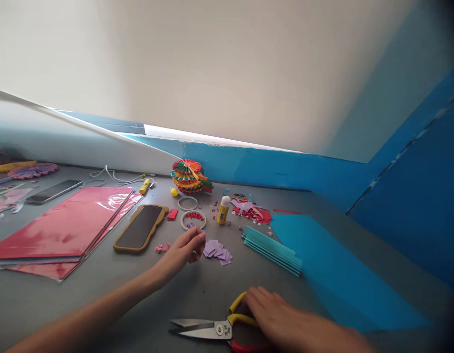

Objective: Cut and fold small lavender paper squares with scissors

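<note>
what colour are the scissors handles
The scissors have one yellow handle and one red handle, best seen in the head view.

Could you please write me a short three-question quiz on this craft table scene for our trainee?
1. Which hand lies on the yellow handle of the scissors?
2. True or false: the glue stick stands upright among paper scraps.
3. What lies nearest the left hand: A, lilac paper pieces; B, teal paper strips; or C, a white cable?

Key: 1, the right hand; 2, true; 3, A.
</note>
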### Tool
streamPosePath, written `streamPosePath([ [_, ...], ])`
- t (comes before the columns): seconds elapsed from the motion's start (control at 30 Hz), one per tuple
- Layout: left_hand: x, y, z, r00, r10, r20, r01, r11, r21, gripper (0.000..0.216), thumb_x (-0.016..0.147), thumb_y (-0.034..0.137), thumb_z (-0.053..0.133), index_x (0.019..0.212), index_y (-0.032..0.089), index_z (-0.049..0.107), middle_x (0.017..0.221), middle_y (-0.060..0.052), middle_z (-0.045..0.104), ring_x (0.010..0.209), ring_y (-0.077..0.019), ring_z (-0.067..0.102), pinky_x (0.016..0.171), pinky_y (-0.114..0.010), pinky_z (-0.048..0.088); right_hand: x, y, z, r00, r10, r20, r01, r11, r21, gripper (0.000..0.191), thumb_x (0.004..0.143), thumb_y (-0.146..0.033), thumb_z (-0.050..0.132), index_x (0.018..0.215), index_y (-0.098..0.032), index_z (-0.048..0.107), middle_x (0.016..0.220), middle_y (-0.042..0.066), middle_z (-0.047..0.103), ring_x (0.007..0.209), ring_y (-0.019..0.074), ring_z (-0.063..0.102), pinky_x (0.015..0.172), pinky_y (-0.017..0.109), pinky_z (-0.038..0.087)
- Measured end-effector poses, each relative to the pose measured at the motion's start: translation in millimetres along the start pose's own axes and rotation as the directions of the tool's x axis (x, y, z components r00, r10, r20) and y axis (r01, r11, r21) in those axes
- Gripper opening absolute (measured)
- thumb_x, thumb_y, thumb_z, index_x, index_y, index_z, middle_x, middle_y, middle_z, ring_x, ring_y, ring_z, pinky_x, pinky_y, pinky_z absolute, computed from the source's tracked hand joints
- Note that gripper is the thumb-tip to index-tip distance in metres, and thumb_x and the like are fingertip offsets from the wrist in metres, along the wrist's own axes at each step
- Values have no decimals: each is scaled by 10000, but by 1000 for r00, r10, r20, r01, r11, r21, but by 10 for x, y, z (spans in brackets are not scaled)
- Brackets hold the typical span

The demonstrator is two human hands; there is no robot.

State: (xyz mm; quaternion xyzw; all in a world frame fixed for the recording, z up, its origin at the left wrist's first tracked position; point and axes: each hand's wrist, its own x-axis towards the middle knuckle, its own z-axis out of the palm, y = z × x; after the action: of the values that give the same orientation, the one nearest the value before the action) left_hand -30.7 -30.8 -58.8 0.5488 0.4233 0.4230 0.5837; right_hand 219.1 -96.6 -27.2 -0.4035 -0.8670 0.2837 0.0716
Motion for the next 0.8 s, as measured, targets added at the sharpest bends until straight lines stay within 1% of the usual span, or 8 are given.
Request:
streamPosePath([
  [0.13, 50, 20, -80, 999, 35, -28, -36, 999, -10, 327, 872, 505, 521, 821, 182, 512, 735, 19, 496, 628, -103, 427, 554, -191, 296, 99, -92, -19, 981, 147, 128, -158, 984, 82, 312, 666, -83, 595, 941, -229, 610, 951, 43, 651, 824, 215, 607, 658, 267, 454],
  [0.23, 82, 55, -144, 996, 73, -53, -74, 997, -26, 322, 862, 504, 538, 834, 184, 521, 768, 10, 502, 661, -107, 434, 566, -190, 301, 159, -139, -142, 967, 101, 235, -163, 951, 264, 161, 708, -129, 626, 826, -210, 553, 781, -29, 543, 687, 130, 489, 569, 201, 361],
  [0.27, 90, 66, -161, 995, 82, -61, -84, 996, -30, 320, 859, 502, 545, 837, 183, 525, 774, 8, 503, 670, -109, 435, 572, -192, 305, 178, -147, -182, 961, 56, 272, -157, 916, 368, 160, 727, -171, 654, 815, -205, 525, 747, -46, 491, 658, 110, 441, 563, 193, 339],
  [0.33, 101, 86, -180, 993, 95, -74, -98, 995, -36, 313, 855, 492, 556, 852, 180, 536, 778, 7, 504, 674, -111, 435, 578, -199, 308, 222, -149, -232, 953, -23, 301, -175, 769, 615, 214, 802, -319, 652, 857, -206, 479, 733, -57, 421, 607, 83, 368, 546, 184, 320],
  [0.4, 100, 105, -179, 991, 108, -77, -111, 993, -37, 305, 857, 482, 559, 859, 177, 542, 776, 9, 502, 666, -109, 431, 575, -204, 305, 282, -130, -236, 965, -58, 256, -170, 608, 776, 283, 875, -462, 563, 943, -208, 457, 781, -42, 426, 572, 67, 344, 526, 185, 322],
  [0.43, 95, 117, -172, 990, 118, -76, -121, 992, -36, 299, 863, 476, 553, 859, 177, 540, 776, 10, 501, 664, -107, 429, 573, -206, 304, 318, -113, -225, 974, -59, 217, -145, 571, 808, 315, 895, -502, 521, 985, -207, 452, 825, -28, 444, 565, 63, 348, 522, 188, 328],
  [0.6, 21, 212, -102, 983, 177, -57, -178, 984, -9, 277, 903, 446, 512, 847, 175, 513, 751, 18, 493, 633, -94, 422, 546, -205, 291, 504, 8, -167, 996, -54, 70, -17, 656, 754, 544, 757, -632, 635, 1029, -186, 481, 913, 11, 502, 637, 88, 407, 540, 194, 361],
  [0.8, -74, 296, -45, 970, 241, -31, -236, 965, 116, 285, 934, 414, 469, 835, 156, 537, 716, 17, 503, 628, -95, 437, 550, -205, 313, 563, 93, -115, 977, -131, 167, -41, 656, 754, 753, 644, -660, 716, 1164, -193, 435, 1017, 56, 469, 907, 193, 505, 828, 334, 447],
])
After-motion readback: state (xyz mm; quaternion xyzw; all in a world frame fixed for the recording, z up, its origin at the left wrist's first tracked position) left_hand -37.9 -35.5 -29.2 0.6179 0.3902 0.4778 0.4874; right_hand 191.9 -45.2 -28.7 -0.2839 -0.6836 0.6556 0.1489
